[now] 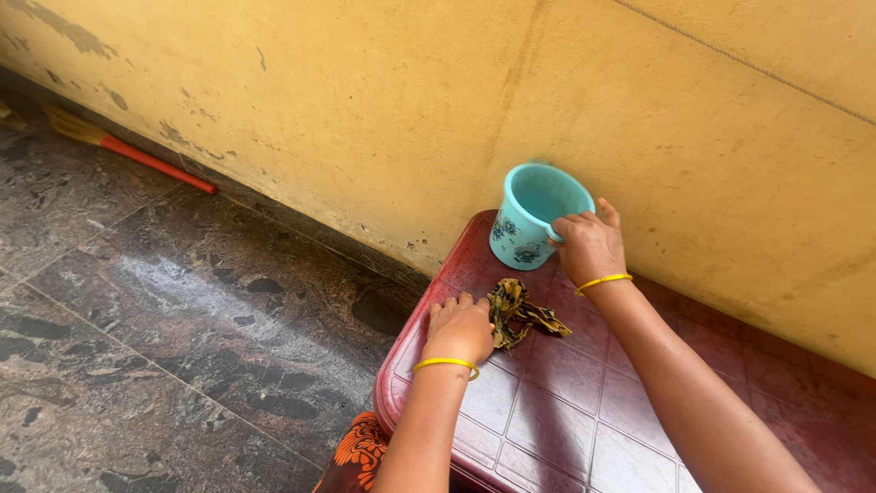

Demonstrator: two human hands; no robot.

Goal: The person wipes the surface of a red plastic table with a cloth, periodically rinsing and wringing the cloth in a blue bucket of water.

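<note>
Hands of one person work on a dark red plastic stool [547, 402] with a grid-patterned top, set against a yellow wall [411, 119]. Her right hand [590, 245] is closed around the handle of a turquoise mug [534, 219], which stands upright at the stool's far edge, mouth up, handle toward that hand. Her left hand [459, 329] rests palm down, fingers loosely curled, touching the near end of a crumpled dark and yellow cloth [520, 312]. The cloth lies between the hands, its long axis running left to right. Each wrist wears a yellow bangle. A red-handled broom [137, 155] lies along the wall on the dark stone floor [164, 319].
</note>
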